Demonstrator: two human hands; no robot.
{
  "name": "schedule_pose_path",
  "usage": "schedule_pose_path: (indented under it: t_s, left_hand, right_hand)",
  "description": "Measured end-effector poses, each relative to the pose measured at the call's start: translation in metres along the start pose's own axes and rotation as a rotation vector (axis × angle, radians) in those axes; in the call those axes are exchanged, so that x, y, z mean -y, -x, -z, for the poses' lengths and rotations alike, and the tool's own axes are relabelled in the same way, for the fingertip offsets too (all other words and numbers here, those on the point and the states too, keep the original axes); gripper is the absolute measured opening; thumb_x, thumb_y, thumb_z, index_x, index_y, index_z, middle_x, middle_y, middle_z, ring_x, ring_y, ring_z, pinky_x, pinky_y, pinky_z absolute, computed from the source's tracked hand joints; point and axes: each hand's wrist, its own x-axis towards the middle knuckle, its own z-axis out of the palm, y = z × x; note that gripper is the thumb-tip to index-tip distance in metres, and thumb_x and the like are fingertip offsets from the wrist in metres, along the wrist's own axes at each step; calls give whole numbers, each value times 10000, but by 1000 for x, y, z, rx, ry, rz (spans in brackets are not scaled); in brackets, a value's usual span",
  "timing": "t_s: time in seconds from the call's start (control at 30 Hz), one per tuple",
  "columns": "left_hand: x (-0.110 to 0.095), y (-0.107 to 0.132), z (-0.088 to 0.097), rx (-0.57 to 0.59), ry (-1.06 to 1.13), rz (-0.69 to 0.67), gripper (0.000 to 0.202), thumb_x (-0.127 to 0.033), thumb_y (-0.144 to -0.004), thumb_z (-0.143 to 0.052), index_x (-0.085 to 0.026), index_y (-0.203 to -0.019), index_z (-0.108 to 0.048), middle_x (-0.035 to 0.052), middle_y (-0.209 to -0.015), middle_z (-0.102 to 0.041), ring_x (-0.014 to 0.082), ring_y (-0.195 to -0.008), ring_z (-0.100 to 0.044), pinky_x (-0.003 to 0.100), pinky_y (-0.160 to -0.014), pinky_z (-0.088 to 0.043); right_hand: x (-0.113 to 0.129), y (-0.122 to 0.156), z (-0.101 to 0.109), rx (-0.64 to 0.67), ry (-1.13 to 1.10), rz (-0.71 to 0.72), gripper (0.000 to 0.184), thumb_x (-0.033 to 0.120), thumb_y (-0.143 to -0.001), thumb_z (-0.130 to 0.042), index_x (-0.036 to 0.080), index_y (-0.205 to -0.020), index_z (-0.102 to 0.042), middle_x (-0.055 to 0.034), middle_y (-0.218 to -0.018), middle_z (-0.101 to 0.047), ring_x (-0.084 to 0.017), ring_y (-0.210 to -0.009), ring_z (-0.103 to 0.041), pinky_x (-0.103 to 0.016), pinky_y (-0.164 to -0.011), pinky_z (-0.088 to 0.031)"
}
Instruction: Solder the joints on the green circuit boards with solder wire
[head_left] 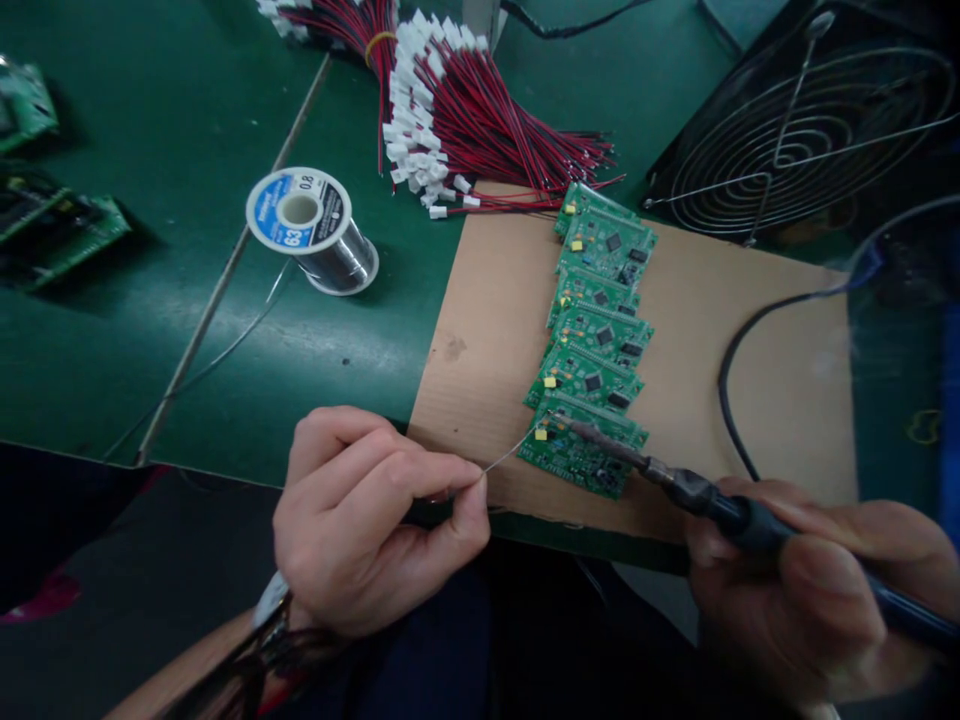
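My left hand (382, 510) pinches a thin solder wire (511, 452) between thumb and forefinger. The wire's free end reaches the nearest green circuit board (570, 462), close to its yellow component. My right hand (817, 580) is wrapped round the handle of a soldering iron (694, 490). Its tip points left and down at the same board, near the end of the wire; whether tip and wire touch I cannot make out. Several more circuit boards (592, 382) overlap in a row behind this one, all on a cardboard sheet (480, 350).
A solder spool (337, 255) stands upright on the green table (397, 330). Bundled red and black wires (495, 120) with white connectors lie at the back. A fan with a wire guard (776, 165) stands back right. Other boards (64, 235) lie far left. The iron's cable (724, 370) curves over the cardboard.
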Motion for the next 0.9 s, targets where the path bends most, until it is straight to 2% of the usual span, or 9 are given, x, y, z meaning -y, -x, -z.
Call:
schedule_pose_path:
  t_s: [0.1, 0.23, 0.47, 0.57, 0.7, 0.9]
  left_hand:
    - [-2, -1, 0, 29, 9, 24, 193, -83, -847, -777, -253, -855, -684, -80, -640, -684, 151, -634, -590, 399, -687, -458]
    - [-1, -2, 0, 28, 19, 16, 191, -86, -843, -778, -251, -859, -683, -83, -644, -694, 151, -619, -588, 403, -691, -453]
    - [1, -1, 0, 63, 23, 20, 185, -95, -852, -773, -257, -867, -685, -85, -657, -713, 151, -607, -598, 406, -699, -454]
    - [2, 0, 0, 35, 20, 15, 191, -104, -833, -802, -256, -854, -689, -80, -641, -698, 155, -605, -594, 408, -680, -450]
    - [1, 0, 0, 68, 20, 22, 189, -90, -851, -780, -257, -864, -692, -80, -653, -712, 152, -600, -598, 416, -679, -453]
    - [-1, -1, -2, 44, 9, 41, 192, -83, -870, -770, -259, -863, -692, -74, -643, -700, 158, -624, -594, 424, -687, -455]
  right_hand:
    - [0, -5, -3, -6, 2, 79, 66, 233, -819, -766, 188, -843, -726, -7, -646, -684, -195, -532, -655, -307, -418, -507]
    - [3, -6, -4, 5, 38, 69, 94, 249, -848, -762, 179, -849, -699, 20, -641, -656, -174, -483, -634, -282, -381, -478]
    - [5, -7, -2, 109, 10, 51, 53, 227, -894, -718, 196, -884, -677, 33, -628, -663, -170, -486, -624, -289, -389, -481]
    - [2, -7, -3, 85, 35, 56, 24, 208, -879, -693, 198, -882, -671, 32, -642, -673, -177, -481, -625, -304, -366, -478]
    - [0, -7, -4, 59, 37, 82, 14, 187, -869, -666, 190, -882, -661, 23, -673, -691, -177, -473, -630, -321, -371, -494]
    - [1, -7, -6, 54, 33, 86, 31, 187, -860, -720, 183, -881, -699, 37, -656, -671, -176, -468, -630, -328, -375, -505]
